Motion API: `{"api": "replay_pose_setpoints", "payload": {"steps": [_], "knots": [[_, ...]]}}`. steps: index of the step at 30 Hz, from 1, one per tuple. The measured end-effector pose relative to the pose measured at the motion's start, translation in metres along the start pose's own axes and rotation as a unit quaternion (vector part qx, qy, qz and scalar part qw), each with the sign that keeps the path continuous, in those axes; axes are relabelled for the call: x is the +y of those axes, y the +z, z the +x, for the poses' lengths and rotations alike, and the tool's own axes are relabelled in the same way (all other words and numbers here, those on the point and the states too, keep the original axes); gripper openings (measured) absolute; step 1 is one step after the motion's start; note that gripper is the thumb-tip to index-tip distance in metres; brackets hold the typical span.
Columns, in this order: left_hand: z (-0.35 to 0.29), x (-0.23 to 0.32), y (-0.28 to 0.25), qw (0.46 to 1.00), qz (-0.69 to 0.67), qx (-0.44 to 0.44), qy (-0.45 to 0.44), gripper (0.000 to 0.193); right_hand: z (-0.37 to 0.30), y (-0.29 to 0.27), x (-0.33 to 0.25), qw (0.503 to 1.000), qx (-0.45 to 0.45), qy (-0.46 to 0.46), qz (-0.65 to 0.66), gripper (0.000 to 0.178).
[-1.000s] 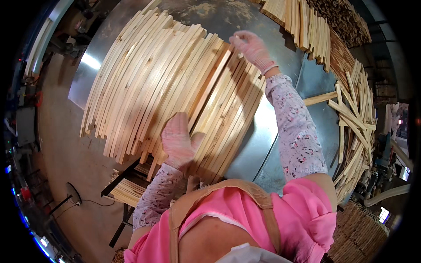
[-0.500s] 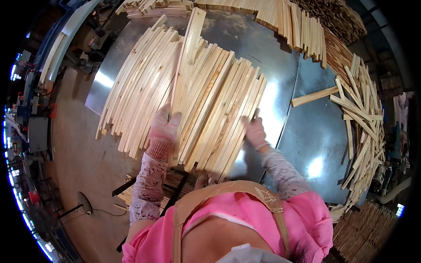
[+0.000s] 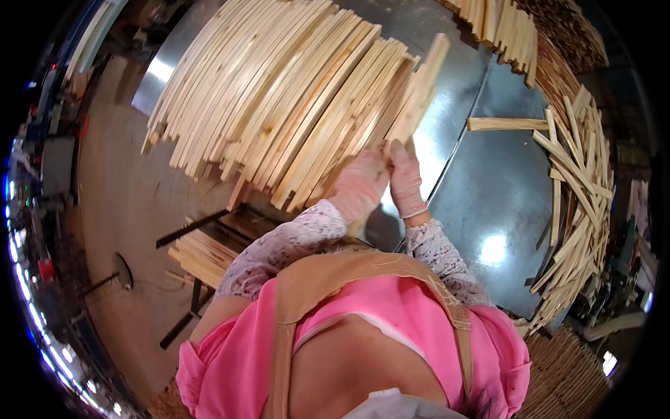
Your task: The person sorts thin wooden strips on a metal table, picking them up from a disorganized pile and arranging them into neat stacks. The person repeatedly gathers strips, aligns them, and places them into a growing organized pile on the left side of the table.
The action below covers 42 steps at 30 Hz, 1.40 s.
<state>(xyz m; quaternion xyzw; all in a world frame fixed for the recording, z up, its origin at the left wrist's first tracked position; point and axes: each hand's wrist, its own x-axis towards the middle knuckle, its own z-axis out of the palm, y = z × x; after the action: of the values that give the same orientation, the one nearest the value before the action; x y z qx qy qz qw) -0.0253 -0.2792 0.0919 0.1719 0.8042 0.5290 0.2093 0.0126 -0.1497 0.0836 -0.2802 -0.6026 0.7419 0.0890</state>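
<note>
A pale wooden strip [image 3: 421, 91] stands out at the right end of a long row of similar wooden strips [image 3: 272, 91], slightly blurred and tilted against them. My left hand [image 3: 360, 184], in a pinkish work glove, is closed on its lower part from the left. Close beside it, my right hand [image 3: 405, 179], gloved too, grips the same strip from the right, thumb upward. The strip's near end shows below my left hand. The row lies side by side on a shiny metal table [image 3: 457, 202], its near ends uneven.
A jumbled heap of wooden strips [image 3: 576, 202] lies along the table's right side, with one strip [image 3: 507, 123] jutting inward. More strips [image 3: 499, 35] line the far edge. Below the table at left are stacked strips [image 3: 202, 253] and a dark metal frame [image 3: 192, 230].
The strip lying across the row has gone from its top to the right end. My left hand has moved right, beside my right hand. The view has shifted.
</note>
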Motion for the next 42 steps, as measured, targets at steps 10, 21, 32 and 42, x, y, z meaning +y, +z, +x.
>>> {"api": "replay_pose_setpoints", "payload": {"steps": [10, 21, 32, 42], "knots": [[0.026, -0.028, -0.109, 0.710, 0.701, -0.020, -0.064, 0.059, 0.029, -0.119, 0.056, 0.962, 0.102, 0.190, 0.165, 0.030], [0.025, -0.041, -0.123, 0.801, 0.597, 0.009, -0.044, 0.085, 0.062, -0.059, 0.075, 0.941, 0.086, 0.169, 0.280, 0.026], [0.041, -0.090, -0.132, 0.767, 0.639, 0.043, -0.026, 0.067, 0.090, -0.028, 0.074, 0.956, 0.056, 0.161, 0.240, 0.019], [0.090, -0.046, -0.171, 0.830, 0.552, 0.021, -0.081, 0.062, 0.192, 0.001, 0.086, 0.970, 0.042, 0.129, 0.201, 0.034]]}}
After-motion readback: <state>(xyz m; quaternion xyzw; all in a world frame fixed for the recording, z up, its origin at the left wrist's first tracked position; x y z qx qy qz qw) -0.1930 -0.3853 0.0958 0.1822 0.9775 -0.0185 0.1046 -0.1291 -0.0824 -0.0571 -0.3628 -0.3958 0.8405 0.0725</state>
